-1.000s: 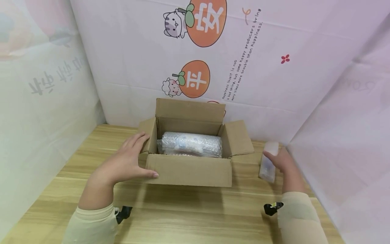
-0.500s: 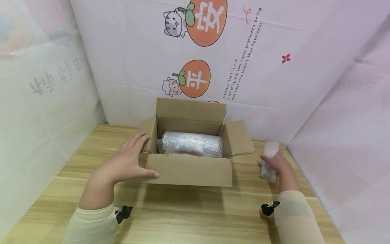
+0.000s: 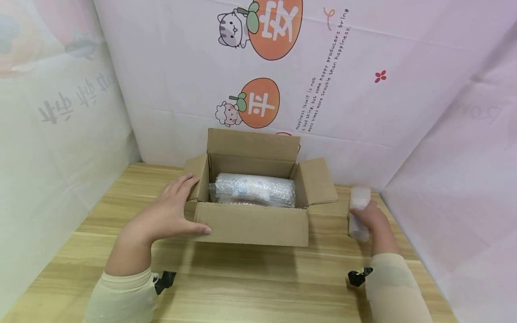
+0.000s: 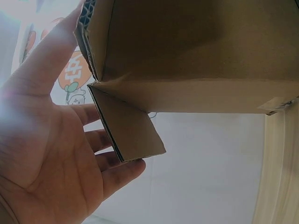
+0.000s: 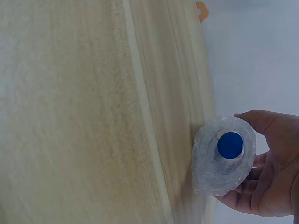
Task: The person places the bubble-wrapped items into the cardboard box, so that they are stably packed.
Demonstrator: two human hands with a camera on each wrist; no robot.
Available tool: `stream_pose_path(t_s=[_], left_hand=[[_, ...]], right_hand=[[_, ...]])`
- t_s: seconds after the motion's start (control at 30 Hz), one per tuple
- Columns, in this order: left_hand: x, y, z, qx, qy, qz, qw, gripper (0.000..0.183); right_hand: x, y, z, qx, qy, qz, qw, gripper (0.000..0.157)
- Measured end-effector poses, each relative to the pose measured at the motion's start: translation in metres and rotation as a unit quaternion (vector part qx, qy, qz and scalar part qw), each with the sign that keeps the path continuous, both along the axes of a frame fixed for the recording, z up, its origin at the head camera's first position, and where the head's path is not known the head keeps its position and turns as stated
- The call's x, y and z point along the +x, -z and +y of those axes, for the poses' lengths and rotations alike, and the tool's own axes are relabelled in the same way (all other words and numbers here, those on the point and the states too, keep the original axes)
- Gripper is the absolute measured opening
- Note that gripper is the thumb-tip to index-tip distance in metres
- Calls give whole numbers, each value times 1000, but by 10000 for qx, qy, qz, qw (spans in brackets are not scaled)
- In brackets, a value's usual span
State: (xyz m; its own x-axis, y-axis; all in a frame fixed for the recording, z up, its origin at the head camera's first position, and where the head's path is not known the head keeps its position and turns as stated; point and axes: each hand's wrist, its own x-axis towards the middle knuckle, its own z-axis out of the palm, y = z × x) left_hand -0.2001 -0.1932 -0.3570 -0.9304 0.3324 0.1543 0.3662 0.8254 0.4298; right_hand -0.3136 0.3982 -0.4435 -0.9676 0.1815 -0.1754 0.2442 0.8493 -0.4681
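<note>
An uncovered cardboard box (image 3: 252, 224) stands on the table with its flaps spread. My left hand (image 3: 163, 215) rests at its left corner, fingers on the outside of the left flap (image 4: 128, 123) and thumb tip at the front flap. Inside the box lies a large bubble-wrapped roll (image 3: 258, 188) with a bluish patch. To the right of the box my right hand (image 3: 373, 216) grips a narrow bubble-wrapped package (image 3: 360, 197). The right wrist view shows the package's end, with a round blue piece (image 5: 230, 145) within the wrap, the thumb above and fingers underneath.
The wood-grain table (image 3: 250, 287) extends in front of the box. A printed white cloth wall (image 3: 173, 85) rises right behind it, and a cloth side wall (image 3: 456, 179) stands close to my right hand. Wrist straps with black mounts (image 3: 164, 282) stick out from the sleeves.
My right hand has settled its grip around the bubble-wrapped package, which has shifted slightly right. The left hand and the box stay in place.
</note>
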Motion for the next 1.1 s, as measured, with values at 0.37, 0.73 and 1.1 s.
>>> stream_pose_path(t_s=[0.37,0.73,1.1], left_hand=[[-1,1,0,17,-5,2,10000,130],[-1,1,0,11,10,4,10000,130],[0,0,0,16,17,19,10000,129]], right_hand=[[1,-17,1,-408,-251,732,9962,80],[11,-61,-12,-371,-281,861,9952,96],[20,-113,-31,-793,-737,1267,9860,100]])
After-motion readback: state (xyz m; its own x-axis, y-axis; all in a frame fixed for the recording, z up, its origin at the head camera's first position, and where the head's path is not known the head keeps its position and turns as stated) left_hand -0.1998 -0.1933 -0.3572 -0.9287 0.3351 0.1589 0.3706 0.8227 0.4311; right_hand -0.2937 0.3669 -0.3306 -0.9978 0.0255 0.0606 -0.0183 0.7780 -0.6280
